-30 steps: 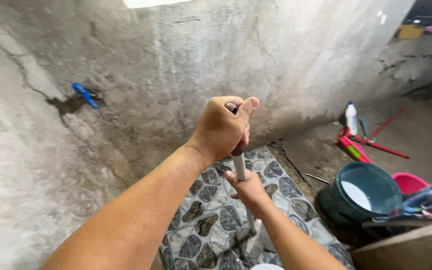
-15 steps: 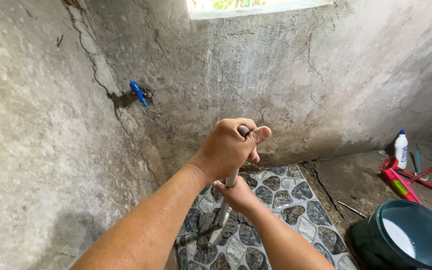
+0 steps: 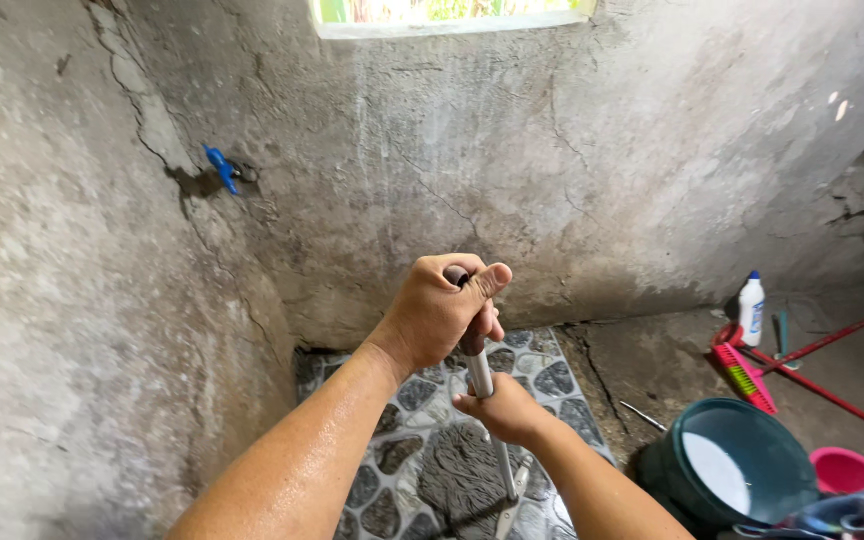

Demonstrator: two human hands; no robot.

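My left hand [image 3: 440, 311] is clenched around the top end of a white mop handle [image 3: 480, 376]. Lower down the same handle, my right hand [image 3: 502, 412] grips the shaft. The handle runs down to a grey stringy mop head [image 3: 467, 478], which lies on the pebble-patterned floor tiles [image 3: 542, 380] in the corner of a rough concrete room.
A blue tap [image 3: 220, 168] juts from the cracked left wall. At the right stand a dark green bucket [image 3: 727, 470] holding whitish liquid, a pink basin [image 3: 845, 470], a white bottle [image 3: 750, 308] and a red broom [image 3: 752, 375] on bare concrete. A window [image 3: 447, 12] opens above.
The mop head has slid from the left part of the tiles toward me and to the right. The handle now stands steeper. My view has shifted slightly left.
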